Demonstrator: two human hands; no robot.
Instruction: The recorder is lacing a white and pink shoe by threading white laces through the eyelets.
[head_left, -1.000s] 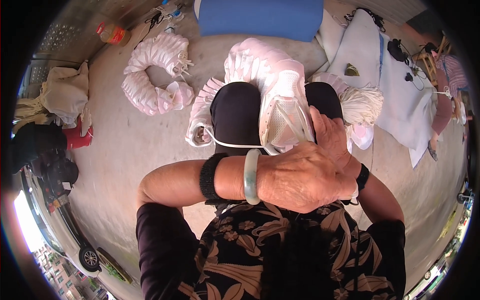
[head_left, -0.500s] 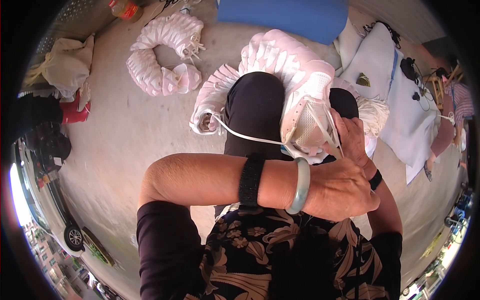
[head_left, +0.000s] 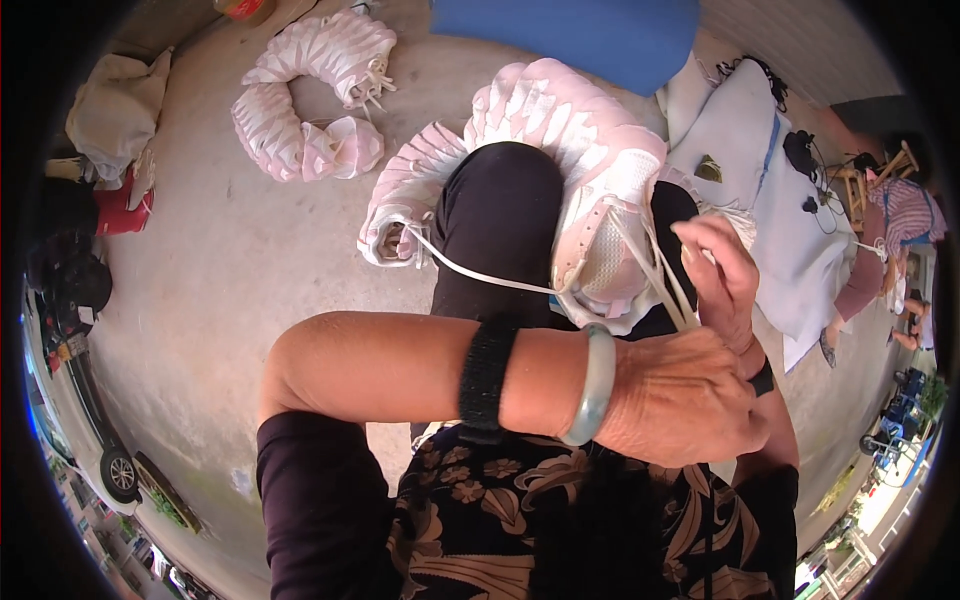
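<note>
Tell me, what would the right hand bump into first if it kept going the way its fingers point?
Probably the pale shoe upper on the knee: the right hand points up-left along the laces toward it. Depth is unclear.

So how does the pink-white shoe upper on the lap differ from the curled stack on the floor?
The shoe upper on the lap is a single piece, propped against the knee, with white laces pulled taut toward the right hand. The curled stack on the floor is many pieces nested in an arc, untouched by either hand. Both are pale pink and white.
</note>
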